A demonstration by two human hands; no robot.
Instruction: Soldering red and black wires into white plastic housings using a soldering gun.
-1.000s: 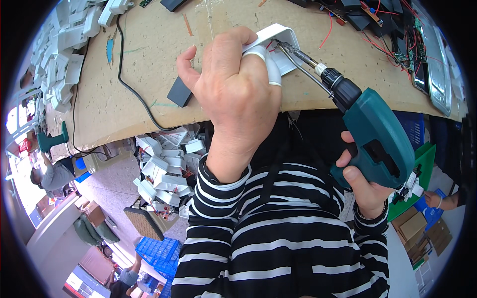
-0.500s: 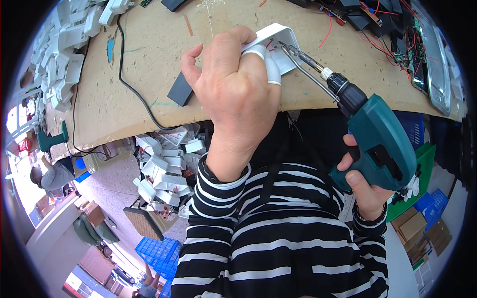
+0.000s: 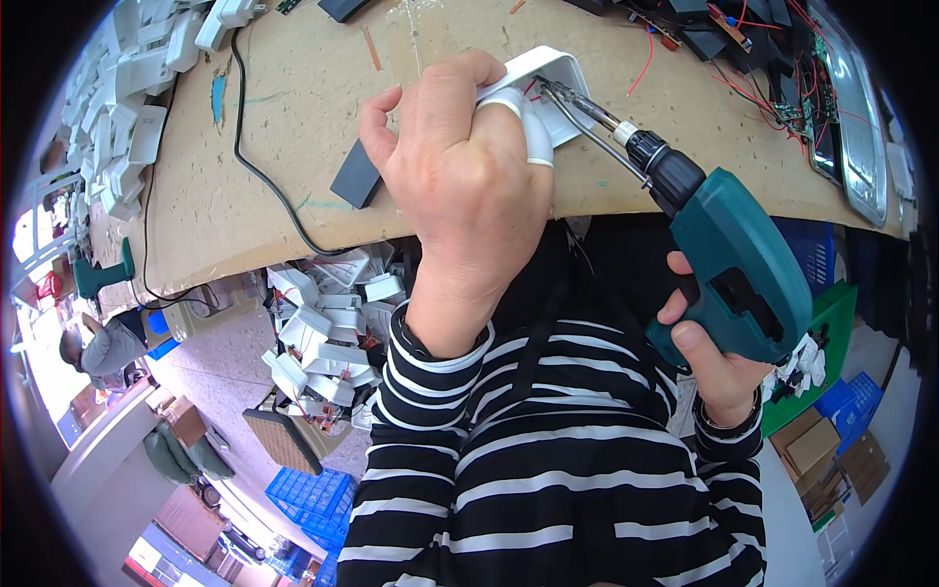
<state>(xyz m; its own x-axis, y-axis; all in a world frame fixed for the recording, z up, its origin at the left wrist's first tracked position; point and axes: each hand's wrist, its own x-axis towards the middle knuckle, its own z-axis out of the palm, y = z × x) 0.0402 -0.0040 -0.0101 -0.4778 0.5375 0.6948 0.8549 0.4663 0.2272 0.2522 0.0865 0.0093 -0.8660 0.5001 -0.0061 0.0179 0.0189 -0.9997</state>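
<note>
My left hand [image 3: 469, 176] is closed around a white plastic housing [image 3: 562, 68] at the table's near edge. White bands or sleeves [image 3: 533, 137] show around its lower fingers. A thin red wire shows inside the open housing. My right hand [image 3: 719, 362] grips a green soldering gun [image 3: 748, 264] by its handle. The gun's metal tip and the thin feed tube beside it reach into the housing; the exact point of contact is too small to make out. Just left of my left hand lies a black rectangular block [image 3: 356, 177].
White housings [image 3: 122, 108] are heaped at the table's far left, and more [image 3: 323, 333] lie below its edge. A black cable [image 3: 240, 147] crosses the cardboard-covered tabletop [image 3: 303, 98]. Black parts with red wires [image 3: 714, 39] and clear-wrapped pieces [image 3: 856, 127] occupy the far right.
My right hand has moved the soldering gun slightly to the left and up, so its tip sits deeper in the white housing. My left hand and the housing have stayed in place.
</note>
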